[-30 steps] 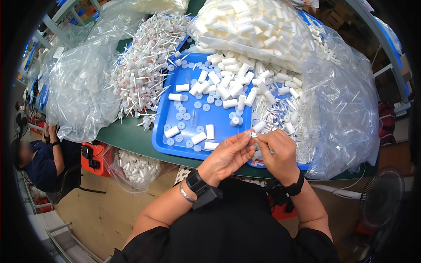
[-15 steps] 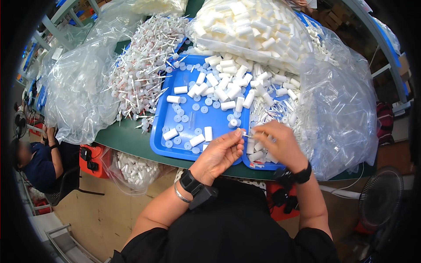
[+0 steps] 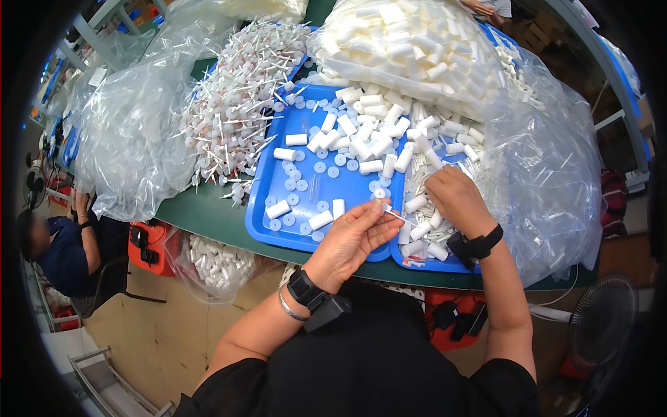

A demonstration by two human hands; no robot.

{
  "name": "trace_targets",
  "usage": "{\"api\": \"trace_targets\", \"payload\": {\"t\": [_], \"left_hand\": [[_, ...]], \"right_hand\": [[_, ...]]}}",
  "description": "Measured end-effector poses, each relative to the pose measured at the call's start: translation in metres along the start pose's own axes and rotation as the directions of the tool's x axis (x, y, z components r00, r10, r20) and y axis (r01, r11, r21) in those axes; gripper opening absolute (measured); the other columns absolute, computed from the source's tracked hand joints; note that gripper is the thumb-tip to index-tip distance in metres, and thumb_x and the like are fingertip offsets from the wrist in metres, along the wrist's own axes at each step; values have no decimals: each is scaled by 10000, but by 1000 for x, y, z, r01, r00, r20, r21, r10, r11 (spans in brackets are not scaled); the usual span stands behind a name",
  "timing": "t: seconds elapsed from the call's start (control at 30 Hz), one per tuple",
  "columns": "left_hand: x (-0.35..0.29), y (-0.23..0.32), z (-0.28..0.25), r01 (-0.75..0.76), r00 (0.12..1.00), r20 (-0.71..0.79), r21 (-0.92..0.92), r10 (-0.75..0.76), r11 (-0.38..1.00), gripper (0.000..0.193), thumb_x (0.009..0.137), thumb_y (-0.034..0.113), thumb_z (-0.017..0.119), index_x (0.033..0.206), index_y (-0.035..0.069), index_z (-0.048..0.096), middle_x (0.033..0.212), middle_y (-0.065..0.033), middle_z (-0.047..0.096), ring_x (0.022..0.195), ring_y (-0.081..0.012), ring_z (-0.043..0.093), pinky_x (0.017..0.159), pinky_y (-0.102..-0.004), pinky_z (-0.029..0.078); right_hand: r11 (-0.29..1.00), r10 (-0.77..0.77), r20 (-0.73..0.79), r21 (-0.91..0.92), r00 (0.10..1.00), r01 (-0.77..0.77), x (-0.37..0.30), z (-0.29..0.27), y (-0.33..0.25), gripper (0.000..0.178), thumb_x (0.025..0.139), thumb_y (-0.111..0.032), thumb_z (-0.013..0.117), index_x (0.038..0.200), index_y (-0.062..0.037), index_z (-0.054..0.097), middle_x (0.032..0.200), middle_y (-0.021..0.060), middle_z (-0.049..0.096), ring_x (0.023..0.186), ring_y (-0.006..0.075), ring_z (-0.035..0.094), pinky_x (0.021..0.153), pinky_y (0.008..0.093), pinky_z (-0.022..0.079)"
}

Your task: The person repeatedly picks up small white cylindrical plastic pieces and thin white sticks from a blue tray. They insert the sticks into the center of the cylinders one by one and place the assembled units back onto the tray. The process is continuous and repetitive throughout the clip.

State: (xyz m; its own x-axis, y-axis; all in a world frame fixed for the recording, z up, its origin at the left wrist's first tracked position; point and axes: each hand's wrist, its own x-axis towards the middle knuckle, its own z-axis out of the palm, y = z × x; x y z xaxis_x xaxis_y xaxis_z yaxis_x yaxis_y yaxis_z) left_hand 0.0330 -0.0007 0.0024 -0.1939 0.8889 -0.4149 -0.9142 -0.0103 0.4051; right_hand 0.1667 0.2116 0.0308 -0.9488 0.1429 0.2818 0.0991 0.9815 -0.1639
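My left hand (image 3: 351, 240) is closed in a pinch on a thin white stick (image 3: 399, 216), which points out to the right past the fingertips. Its inner end is hidden by the fingers. To the right, my right hand (image 3: 457, 200) is down at the heap of thin white sticks and white cylinders in the right blue tray (image 3: 445, 265). Its fingers are bent together, and whatever lies between them is hidden. The left blue tray (image 3: 278, 236) holds loose white cylinders (image 3: 321, 220) and translucent discs (image 3: 320, 167), several of them close to my left hand.
A large clear bag of white cylinders (image 3: 417, 55) sits behind the trays. Left of them is a heap of discs with sticks through them (image 3: 233, 97). Crumpled clear bags (image 3: 132, 132) flank the table. A person (image 3: 62, 243) sits at far left; a fan (image 3: 603, 320) stands at right.
My right hand has left the left hand's fingertips and moved right and away from me, onto the heap. My left hand keeps its pinch, and the stick shows more clearly.
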Motion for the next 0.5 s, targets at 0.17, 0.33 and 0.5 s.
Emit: {"api": "trace_targets", "payload": {"t": [0.17, 0.33, 0.5], "left_hand": [[1, 1, 1, -51, 999, -10, -16, 50, 999, 249, 998, 199, 593, 1166, 15, 589, 1044, -135, 661, 1062, -257, 670, 912, -329, 583], [2, 2, 4, -109, 994, -28, -55, 107, 993, 231, 997, 180, 591, 1156, 13, 577, 1032, -140, 659, 1071, -272, 667, 912, -332, 585], [1, 2, 8, -126, 991, -43, -41, 125, 991, 232, 999, 178, 587, 1161, 12, 573, 1035, -149, 654, 1075, -278, 663, 919, -335, 583]], "right_hand": [[942, 180, -17, 292, 984, -167, -7, -23, -31, 72, 816, -50, 690, 863, -28, 641, 768, 107, 630, 737, 296, 606, 678, 399, 488], [934, 135, -43, 340, 990, -113, -13, -34, -55, 93, 797, -41, 716, 869, -35, 658, 774, 98, 657, 692, 279, 611, 645, 381, 491], [949, 110, -82, 306, 991, -80, -15, -39, -60, 102, 789, -46, 723, 869, -44, 659, 766, 83, 655, 690, 267, 614, 648, 375, 486]]}}
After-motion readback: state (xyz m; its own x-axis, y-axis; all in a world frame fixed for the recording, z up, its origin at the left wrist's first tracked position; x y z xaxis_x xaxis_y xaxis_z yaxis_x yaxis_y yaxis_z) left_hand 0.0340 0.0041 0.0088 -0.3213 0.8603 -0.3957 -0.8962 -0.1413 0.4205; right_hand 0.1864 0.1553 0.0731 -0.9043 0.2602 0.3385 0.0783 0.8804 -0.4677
